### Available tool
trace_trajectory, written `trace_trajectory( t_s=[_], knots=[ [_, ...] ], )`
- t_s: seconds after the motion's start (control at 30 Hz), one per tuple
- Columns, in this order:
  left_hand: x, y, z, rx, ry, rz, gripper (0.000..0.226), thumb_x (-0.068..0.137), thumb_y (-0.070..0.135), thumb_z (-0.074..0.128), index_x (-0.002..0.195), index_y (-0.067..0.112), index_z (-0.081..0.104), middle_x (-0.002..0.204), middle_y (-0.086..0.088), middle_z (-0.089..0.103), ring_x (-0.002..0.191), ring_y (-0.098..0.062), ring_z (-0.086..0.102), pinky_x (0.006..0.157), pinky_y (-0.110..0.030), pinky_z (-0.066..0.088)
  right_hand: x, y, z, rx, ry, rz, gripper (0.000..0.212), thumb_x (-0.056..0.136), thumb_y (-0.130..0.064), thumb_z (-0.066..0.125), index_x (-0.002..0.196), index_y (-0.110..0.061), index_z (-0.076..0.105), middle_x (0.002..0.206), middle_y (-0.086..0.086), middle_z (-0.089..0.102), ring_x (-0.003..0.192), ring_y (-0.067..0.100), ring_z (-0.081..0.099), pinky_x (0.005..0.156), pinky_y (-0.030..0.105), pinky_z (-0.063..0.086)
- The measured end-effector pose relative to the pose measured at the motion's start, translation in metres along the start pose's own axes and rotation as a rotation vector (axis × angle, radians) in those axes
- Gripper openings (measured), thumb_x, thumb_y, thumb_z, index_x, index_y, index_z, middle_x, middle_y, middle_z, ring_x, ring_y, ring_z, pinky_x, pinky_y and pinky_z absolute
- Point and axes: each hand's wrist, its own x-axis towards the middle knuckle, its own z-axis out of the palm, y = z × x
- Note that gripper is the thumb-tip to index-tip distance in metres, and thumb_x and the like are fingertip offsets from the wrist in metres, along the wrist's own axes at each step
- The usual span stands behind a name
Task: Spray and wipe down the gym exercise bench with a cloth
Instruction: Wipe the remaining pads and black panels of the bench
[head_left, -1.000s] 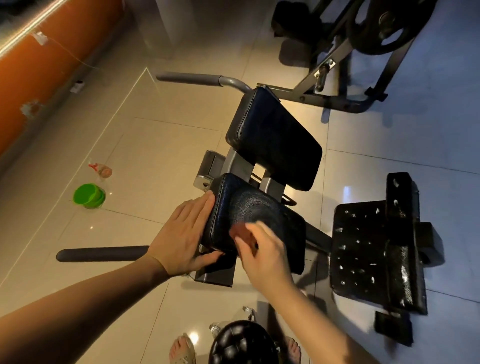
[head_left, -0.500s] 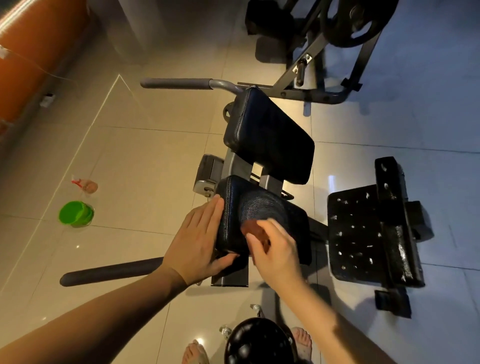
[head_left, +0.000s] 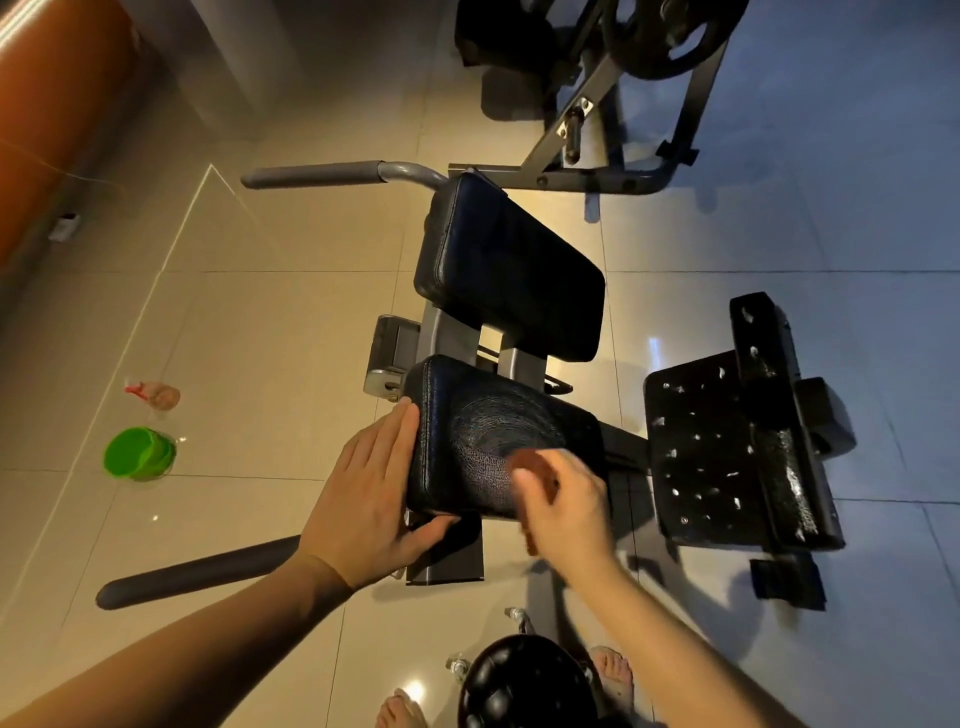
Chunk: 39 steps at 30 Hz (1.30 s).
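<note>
Left hand (head_left: 363, 499) lies flat, fingers straight, against the left side of the bench's near pad (head_left: 467, 415), while the blurred right hand (head_left: 566, 504) clutches a reddish cloth (head_left: 530, 462) on that pad's top, a spray bottle (head_left: 156, 396) well left.

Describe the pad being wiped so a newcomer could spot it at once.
The grey-framed bench on the tiled floor carries two black pads. It is the nearer pad, with the left hand against its left edge and the right hand rubbing a reddish cloth on it. Unlike the farther pad, it shows swirled wipe marks.
</note>
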Motion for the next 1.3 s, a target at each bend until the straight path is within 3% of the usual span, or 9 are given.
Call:
trace_trajectory(
  t_s=[0.17, 0.33, 0.43, 0.6, 0.67, 0.83, 0.93, 1.17, 1.3],
  knots=[
    [0.001, 0.000, 0.001, 0.021, 0.003, 0.003, 0.111, 0.088, 0.076, 0.052, 0.163, 0.007, 0.008, 0.168, -0.015, 0.023, 0.149, -0.032, 0.033, 0.121, -0.049, 0.032, 0.054, 0.060, -0.026, -0.345, -0.004, 0.412, 0.021, 0.098, -0.022, 0.063, 0.112, -0.007, 0.066, 0.111, 0.017, 0.070, 0.106, 0.037, 0.066, 0.088, 0.042, 0.052],
    [0.001, 0.002, 0.000, 0.028, -0.007, -0.008, 0.113, 0.086, 0.078, 0.051, 0.164, 0.009, 0.005, 0.168, -0.015, 0.021, 0.150, -0.031, 0.031, 0.123, -0.046, 0.029, 0.032, -0.044, 0.010, 0.002, -0.043, 0.077, 0.016, 0.098, -0.028, 0.063, 0.111, -0.019, 0.067, 0.104, -0.002, 0.065, 0.094, 0.014, 0.062, 0.080, 0.028, 0.054],
    [0.000, 0.003, 0.000, 0.027, 0.008, -0.006, 0.113, 0.086, 0.079, 0.050, 0.164, 0.010, 0.005, 0.168, -0.015, 0.021, 0.150, -0.031, 0.031, 0.123, -0.044, 0.027, -0.010, -0.036, 0.008, 0.078, -0.080, -0.108, 0.013, 0.098, -0.027, 0.063, 0.107, -0.018, 0.068, 0.102, -0.007, 0.063, 0.092, 0.010, 0.060, 0.079, 0.022, 0.050],
    [0.002, 0.001, 0.002, 0.043, 0.017, 0.011, 0.112, 0.087, 0.075, 0.053, 0.163, 0.005, 0.010, 0.167, -0.017, 0.024, 0.149, -0.032, 0.033, 0.123, -0.047, 0.029, 0.055, 0.076, -0.024, -0.122, 0.066, 0.441, 0.021, 0.099, -0.022, 0.065, 0.114, -0.008, 0.069, 0.106, 0.010, 0.070, 0.103, 0.028, 0.067, 0.080, 0.030, 0.047],
    [0.002, 0.001, 0.003, 0.045, 0.011, 0.008, 0.113, 0.087, 0.074, 0.056, 0.163, 0.005, 0.010, 0.167, -0.016, 0.023, 0.150, -0.032, 0.032, 0.123, -0.048, 0.029, 0.085, 0.075, -0.021, -0.083, 0.125, 0.527, 0.022, 0.099, -0.023, 0.064, 0.114, -0.007, 0.068, 0.106, 0.011, 0.070, 0.105, 0.031, 0.067, 0.083, 0.035, 0.051],
    [0.001, 0.001, 0.001, 0.046, 0.005, 0.004, 0.114, 0.086, 0.075, 0.057, 0.163, 0.007, 0.009, 0.167, -0.015, 0.022, 0.150, -0.031, 0.031, 0.124, -0.044, 0.027, 0.069, -0.038, 0.015, 0.166, 0.025, 0.154, 0.012, 0.098, -0.028, 0.064, 0.107, -0.020, 0.066, 0.097, -0.002, 0.064, 0.087, 0.013, 0.063, 0.066, 0.019, 0.046],
    [0.000, 0.003, 0.001, 0.019, -0.003, -0.009, 0.114, 0.086, 0.075, 0.057, 0.164, 0.009, 0.007, 0.169, -0.013, 0.020, 0.152, -0.029, 0.029, 0.124, -0.044, 0.027, 0.004, -0.041, 0.016, 0.168, -0.078, -0.090, 0.014, 0.098, -0.027, 0.064, 0.109, -0.020, 0.068, 0.103, -0.011, 0.062, 0.095, 0.003, 0.058, 0.078, 0.018, 0.049],
    [0.001, 0.002, 0.000, 0.028, 0.015, 0.006, 0.113, 0.087, 0.077, 0.053, 0.164, 0.008, 0.007, 0.167, -0.016, 0.022, 0.149, -0.031, 0.032, 0.122, -0.046, 0.030, 0.060, 0.062, -0.022, -0.209, 0.086, 0.474, 0.015, 0.097, -0.020, 0.065, 0.107, -0.009, 0.070, 0.104, 0.014, 0.071, 0.103, 0.036, 0.066, 0.082, 0.036, 0.048],
    [0.001, 0.002, 0.001, 0.030, 0.018, 0.001, 0.113, 0.087, 0.077, 0.054, 0.164, 0.009, 0.007, 0.167, -0.015, 0.022, 0.149, -0.031, 0.032, 0.123, -0.042, 0.028, 0.059, -0.037, 0.011, 0.072, 0.051, 0.169, 0.016, 0.097, -0.026, 0.066, 0.110, -0.017, 0.069, 0.097, -0.002, 0.067, 0.094, 0.018, 0.066, 0.075, 0.026, 0.050]
  ],
)
